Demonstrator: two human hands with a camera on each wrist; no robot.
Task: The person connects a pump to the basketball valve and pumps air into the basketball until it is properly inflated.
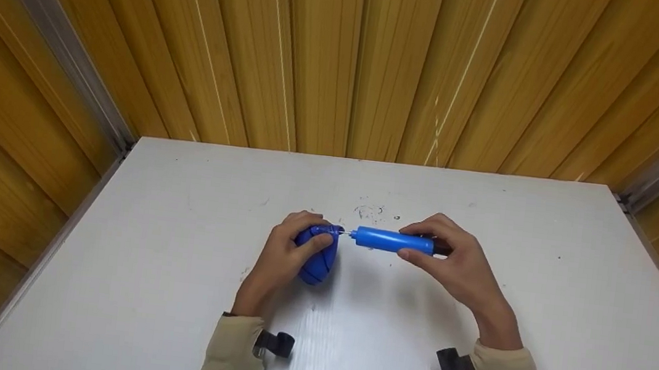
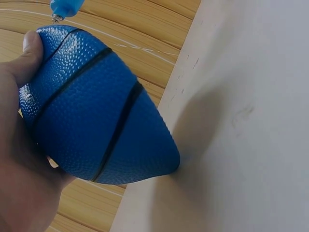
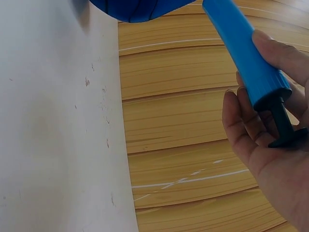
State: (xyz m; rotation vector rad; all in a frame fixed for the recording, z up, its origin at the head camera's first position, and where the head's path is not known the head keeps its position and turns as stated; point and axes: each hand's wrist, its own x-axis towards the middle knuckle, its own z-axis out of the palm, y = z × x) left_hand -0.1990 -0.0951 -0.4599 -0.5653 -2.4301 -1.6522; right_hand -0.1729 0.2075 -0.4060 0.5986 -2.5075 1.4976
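Note:
My left hand (image 1: pixel 283 253) grips a blue ball (image 1: pixel 315 267) with black seam lines; it looks pinched in and pointed at one end, like a partly deflated basketball. A blue hand pump (image 1: pixel 392 240) lies level in my right hand (image 1: pixel 464 267), thumb and fingers around the rear of its barrel. Its black plunger handle (image 3: pixel 288 137) is partly drawn out and sits against the palm in the right wrist view. From the pump's tip a thin metal needle (image 1: pixel 346 233) reaches the ball's surface; how deep it goes in is hidden.
Both hands are above a white table (image 1: pixel 159 265) with dark scuff marks (image 1: pixel 371 211) behind them. Wood-patterned panels (image 1: pixel 332 55) stand along the table's back and sides. A black camera mount (image 1: pixel 275 344) sticks out inward from each sleeve.

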